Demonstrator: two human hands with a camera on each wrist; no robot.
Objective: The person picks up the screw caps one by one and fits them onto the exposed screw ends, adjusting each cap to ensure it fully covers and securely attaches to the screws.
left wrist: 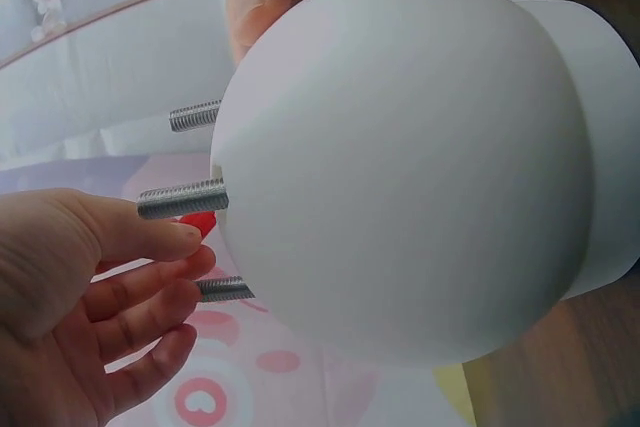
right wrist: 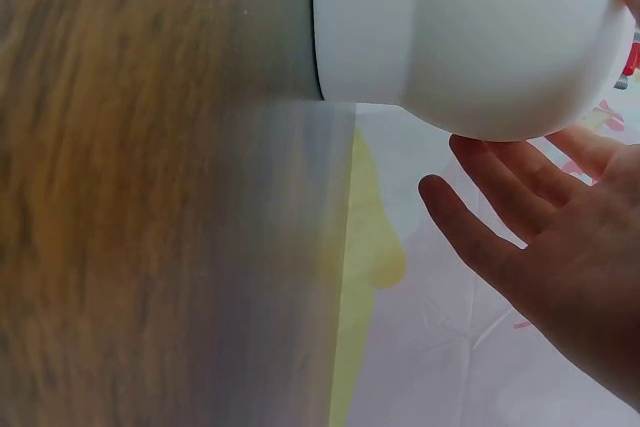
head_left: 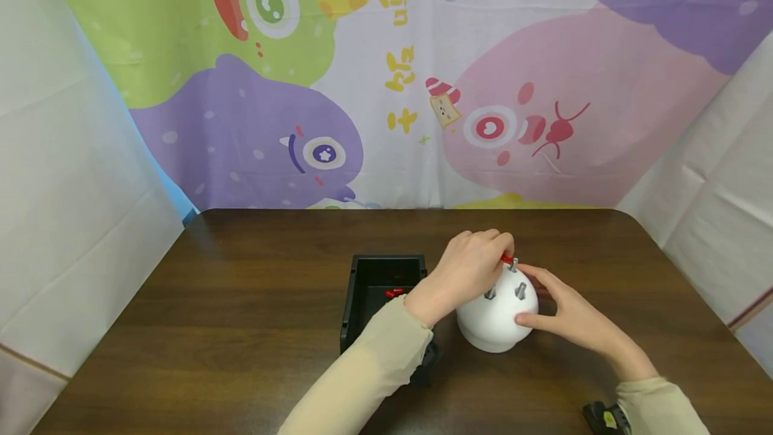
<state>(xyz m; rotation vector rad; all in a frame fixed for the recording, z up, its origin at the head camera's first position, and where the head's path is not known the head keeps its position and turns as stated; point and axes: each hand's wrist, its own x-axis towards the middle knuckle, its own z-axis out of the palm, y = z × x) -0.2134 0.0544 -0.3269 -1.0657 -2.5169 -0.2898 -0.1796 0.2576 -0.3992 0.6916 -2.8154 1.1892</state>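
A white ball-shaped piece on a short round base (head_left: 492,327) stands on the table, with several threaded metal studs (head_left: 521,291) sticking out of its top. My left hand (head_left: 465,270) pinches a small red nut (left wrist: 200,220) between thumb and fingers at one stud. Its exact shape is mostly hidden by the fingers. Around the far and right side of the ball curls my right hand (head_left: 568,314), thumb on the near face. From the right wrist view, several fingertips of that hand (right wrist: 575,247) touch the ball's underside (right wrist: 500,47).
Left of the ball sits a black open tray (head_left: 345,327) with small red pieces (head_left: 394,293) inside, partly behind the left forearm. A black object (head_left: 425,361) lies below that wrist. The brown table (head_left: 211,327) ends at a cartoon-printed curtain (head_left: 398,173).
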